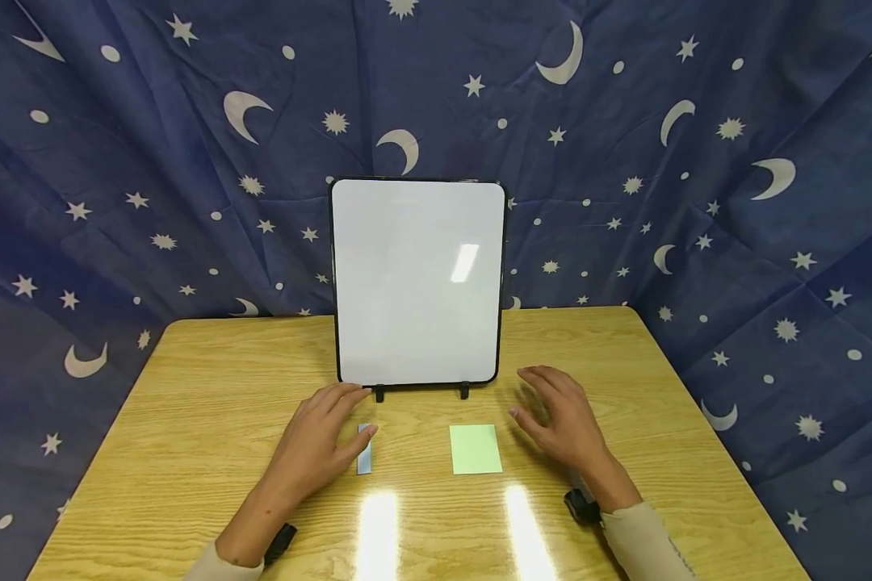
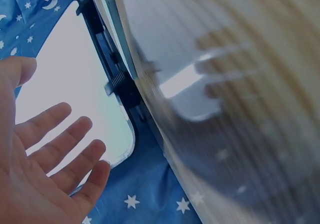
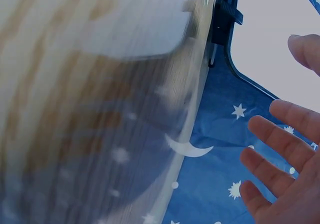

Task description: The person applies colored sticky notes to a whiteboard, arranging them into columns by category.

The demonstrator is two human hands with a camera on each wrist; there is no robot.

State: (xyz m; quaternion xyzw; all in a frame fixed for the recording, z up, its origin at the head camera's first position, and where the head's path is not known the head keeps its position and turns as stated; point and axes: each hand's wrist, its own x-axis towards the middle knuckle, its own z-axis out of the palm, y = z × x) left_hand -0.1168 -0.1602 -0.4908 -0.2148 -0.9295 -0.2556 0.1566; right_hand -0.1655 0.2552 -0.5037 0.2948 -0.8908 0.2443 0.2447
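Observation:
A narrow blue slip lies on the table beside the left hand, whose thumb is near its right edge. To the right of it lies a light green square sheet, flat on the wood. My right hand hovers to the right of that sheet, thumb and fingers apart, touching nothing visible. In the left wrist view the left hand has spread, slightly bent fingers and an empty palm. The right wrist view shows the right hand likewise spread and empty.
A blank whiteboard with a black frame stands upright on small black feet behind the papers. The wooden table reflects lights near its front. A dark blue curtain with moons and stars hangs behind and at both sides.

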